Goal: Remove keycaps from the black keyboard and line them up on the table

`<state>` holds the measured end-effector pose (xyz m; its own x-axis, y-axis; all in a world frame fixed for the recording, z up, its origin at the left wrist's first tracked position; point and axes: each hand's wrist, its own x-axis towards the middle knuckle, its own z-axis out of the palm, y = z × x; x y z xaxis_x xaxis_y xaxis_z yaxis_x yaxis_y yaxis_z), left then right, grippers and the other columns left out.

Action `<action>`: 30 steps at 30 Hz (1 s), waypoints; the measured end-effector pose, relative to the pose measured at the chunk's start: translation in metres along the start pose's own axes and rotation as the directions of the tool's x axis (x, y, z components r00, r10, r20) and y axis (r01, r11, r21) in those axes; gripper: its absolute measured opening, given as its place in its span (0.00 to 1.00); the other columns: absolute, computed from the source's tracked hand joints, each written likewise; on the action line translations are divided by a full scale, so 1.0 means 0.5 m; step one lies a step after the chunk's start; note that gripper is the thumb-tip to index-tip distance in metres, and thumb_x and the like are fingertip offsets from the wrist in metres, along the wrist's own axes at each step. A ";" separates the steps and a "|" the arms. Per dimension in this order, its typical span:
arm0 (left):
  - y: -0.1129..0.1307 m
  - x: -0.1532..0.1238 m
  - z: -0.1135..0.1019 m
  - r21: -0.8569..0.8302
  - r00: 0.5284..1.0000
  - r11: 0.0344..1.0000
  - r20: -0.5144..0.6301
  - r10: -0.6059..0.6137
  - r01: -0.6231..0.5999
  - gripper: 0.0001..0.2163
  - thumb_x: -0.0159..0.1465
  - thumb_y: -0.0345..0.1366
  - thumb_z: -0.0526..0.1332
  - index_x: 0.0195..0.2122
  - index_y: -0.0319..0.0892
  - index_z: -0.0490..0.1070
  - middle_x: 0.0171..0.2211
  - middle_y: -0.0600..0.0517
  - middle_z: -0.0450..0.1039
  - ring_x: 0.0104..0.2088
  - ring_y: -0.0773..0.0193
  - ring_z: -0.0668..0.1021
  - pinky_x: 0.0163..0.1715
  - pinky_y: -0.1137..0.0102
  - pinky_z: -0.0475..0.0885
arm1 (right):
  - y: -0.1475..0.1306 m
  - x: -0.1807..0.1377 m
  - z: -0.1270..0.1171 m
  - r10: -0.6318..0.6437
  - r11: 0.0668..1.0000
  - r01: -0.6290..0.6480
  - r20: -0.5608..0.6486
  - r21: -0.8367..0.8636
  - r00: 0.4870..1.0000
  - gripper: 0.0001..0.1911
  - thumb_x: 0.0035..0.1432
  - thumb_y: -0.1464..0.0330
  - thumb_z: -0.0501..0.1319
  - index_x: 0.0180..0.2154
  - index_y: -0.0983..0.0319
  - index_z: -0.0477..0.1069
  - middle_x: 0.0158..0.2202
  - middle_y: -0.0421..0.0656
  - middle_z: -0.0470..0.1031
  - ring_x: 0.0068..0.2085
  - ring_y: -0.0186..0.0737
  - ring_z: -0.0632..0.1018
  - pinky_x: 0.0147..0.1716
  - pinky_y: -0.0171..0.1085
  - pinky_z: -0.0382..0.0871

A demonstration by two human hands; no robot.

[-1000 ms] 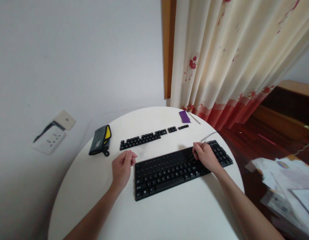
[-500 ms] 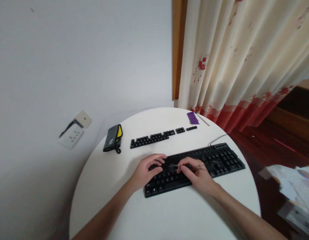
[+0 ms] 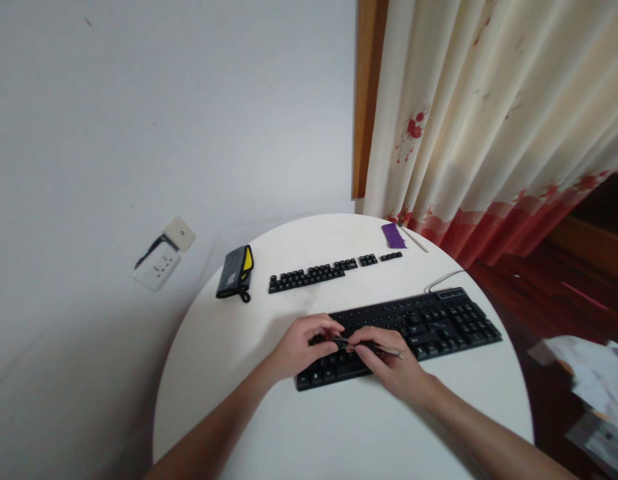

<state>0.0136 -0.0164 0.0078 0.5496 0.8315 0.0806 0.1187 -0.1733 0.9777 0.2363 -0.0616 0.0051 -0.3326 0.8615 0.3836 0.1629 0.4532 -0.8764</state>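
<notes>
A black keyboard [image 3: 453,327] lies across the white round table, its upper left key area bare of keycaps. Over that area, my right hand [image 3: 389,357] pinches a thin metal wire keycap puller [image 3: 391,351], whose stem sticks out past the fingers to the right. The puller's other end reaches between the fingertips of my left hand [image 3: 309,343]. Thumb and fingers of the left hand curl in around that end; what they pinch there is too small and covered to make out. Behind the keyboard, removed black keycaps [image 3: 309,277] are lined up in rows.
A grey pouch with a yellow lining [image 3: 235,273] lies at the table's left. Far right are a purple cloth [image 3: 393,235] and a thin stick [image 3: 415,240]. The keyboard's cable [image 3: 441,280] curls behind it. A wall socket [image 3: 159,265] and curtain [image 3: 469,133] border the table.
My hands have come together; the left fingers have closed in around the puller's end, and the right hand has tilted the puller. The view has shifted slightly.
</notes>
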 end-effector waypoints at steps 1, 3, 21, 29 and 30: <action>-0.001 0.000 0.001 -0.002 1.000 1.000 0.001 0.000 0.000 0.13 0.58 0.38 0.69 0.43 0.40 0.78 0.38 0.46 0.76 0.37 0.61 0.77 0.40 0.67 0.74 | 0.002 -0.001 0.002 -0.011 1.000 0.011 0.002 -0.012 1.000 0.08 0.65 0.68 0.57 0.41 0.60 0.74 0.35 0.44 0.79 0.35 0.37 0.79 0.35 0.34 0.71; -0.004 0.000 0.004 -0.009 1.000 1.000 0.004 -0.003 0.003 0.13 0.58 0.38 0.69 0.43 0.40 0.78 0.37 0.47 0.75 0.37 0.62 0.77 0.40 0.67 0.74 | 0.004 -0.001 0.004 -0.030 0.999 0.030 0.000 -0.037 1.000 0.08 0.65 0.68 0.57 0.41 0.60 0.74 0.35 0.44 0.79 0.34 0.37 0.78 0.34 0.34 0.71; -0.012 0.007 0.008 0.042 0.994 0.997 -0.095 0.062 -0.058 0.07 0.59 0.36 0.68 0.37 0.42 0.81 0.41 0.45 0.77 0.37 0.61 0.80 0.38 0.67 0.77 | 0.003 0.003 0.009 0.040 0.999 -0.041 -0.092 -0.010 0.995 0.07 0.64 0.69 0.57 0.40 0.60 0.74 0.35 0.43 0.80 0.36 0.37 0.80 0.37 0.34 0.72; -0.014 0.008 0.004 -0.097 0.999 0.995 -0.022 0.029 -0.031 0.10 0.57 0.33 0.70 0.41 0.40 0.79 0.41 0.46 0.74 0.37 0.63 0.78 0.40 0.68 0.75 | 0.006 0.001 0.011 0.073 0.997 -0.073 -0.091 0.008 0.993 0.07 0.65 0.69 0.57 0.40 0.60 0.74 0.35 0.42 0.80 0.36 0.37 0.80 0.37 0.33 0.72; -0.015 0.008 0.004 -0.113 1.000 0.993 -0.017 0.024 -0.026 0.11 0.56 0.33 0.70 0.41 0.40 0.79 0.41 0.46 0.74 0.38 0.64 0.78 0.40 0.68 0.75 | 0.007 0.001 0.011 0.073 0.997 -0.072 -0.093 0.009 0.993 0.07 0.65 0.69 0.57 0.41 0.60 0.74 0.36 0.42 0.80 0.36 0.37 0.80 0.38 0.33 0.72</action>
<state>0.0168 -0.0126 0.0004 0.5379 0.8361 0.1078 0.0097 -0.1340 0.9909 0.2313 -0.0609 0.0008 -0.2317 0.9098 0.3445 0.1781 0.3878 -0.9044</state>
